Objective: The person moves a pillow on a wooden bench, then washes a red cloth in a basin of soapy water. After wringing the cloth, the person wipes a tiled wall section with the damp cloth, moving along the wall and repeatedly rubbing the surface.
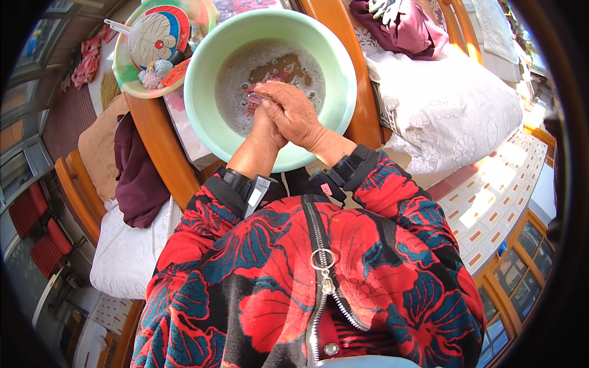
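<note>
A wide pale green plastic basin (202, 110) stands before me, holding cloudy, sudsy water (230, 87). Over the water my two hands are pressed together around a wet pink-red cloth (253, 99), which shows at the fingertips. My right hand (297, 108) lies on top, its fingers curled over the cloth. Beneath it, my left hand (267, 125) is mostly covered by the right, its fingers hidden. Some of the reddish material also shows among the bubbles just beyond my fingers; its full shape cannot be made out.
A plastic basket (120, 76) at the upper left holds a cartoon-faced fan (158, 39) and a bath puff (158, 71). Wooden rails (154, 142) flank the basin. On the right lies a white lace-covered cushion (441, 101); maroon cloth (138, 184) hangs at left.
</note>
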